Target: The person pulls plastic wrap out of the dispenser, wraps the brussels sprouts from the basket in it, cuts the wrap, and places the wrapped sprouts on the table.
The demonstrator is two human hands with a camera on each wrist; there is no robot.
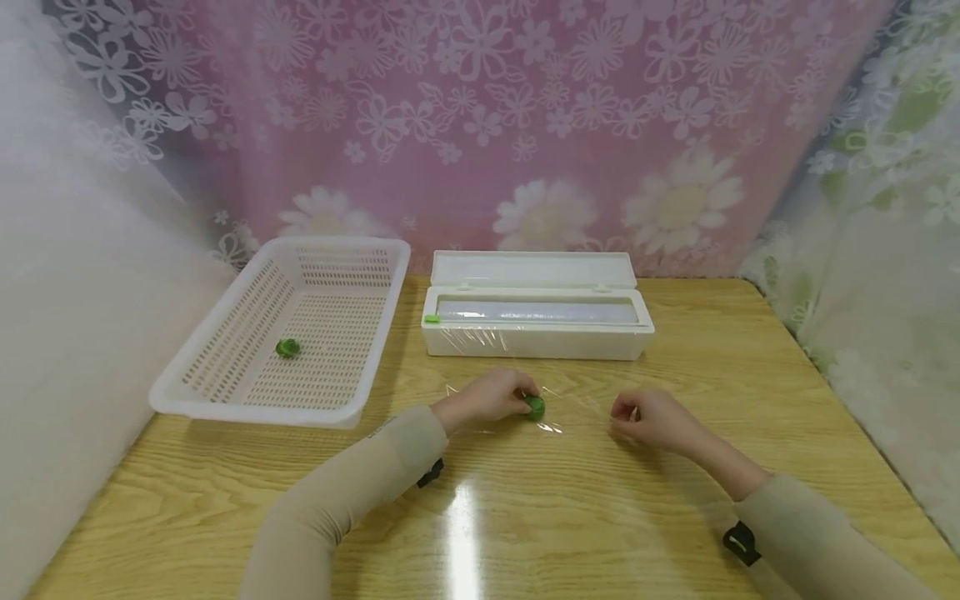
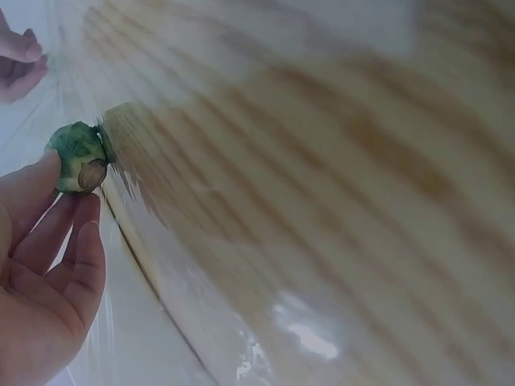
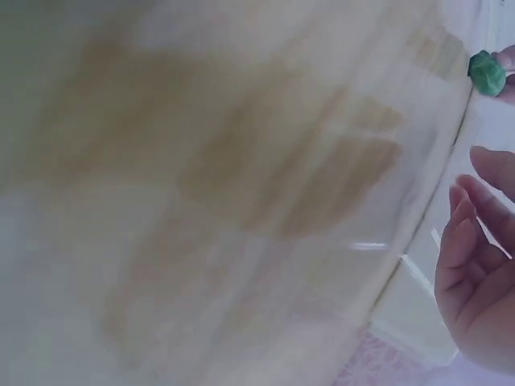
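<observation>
My left hand [image 1: 492, 395] pinches a small green Brussels sprout [image 1: 535, 407] between thumb and fingers, low over the table. In the left wrist view the cut stem end of the sprout [image 2: 92, 174] faces the camera. Clear cling film [image 1: 480, 338] runs from the white dispenser box [image 1: 536, 343] down onto the table, with creases and glints around the sprout. To the right of the sprout is my right hand [image 1: 660, 419], its fingers loosely bent. A gap shows between thumb and fingertips of the right hand [image 3: 483, 277] in the right wrist view, with nothing held.
On the left stands a white perforated basket [image 1: 360, 414] with another Brussels sprout [image 1: 287, 347] inside. The dispenser's lid [image 1: 532, 269] is raised, showing the film roll [image 1: 536, 312]. A green slider [image 1: 432, 319] sits at its left end. A pink flowered curtain [image 1: 465, 125] hangs behind the wooden table [image 1: 570, 517].
</observation>
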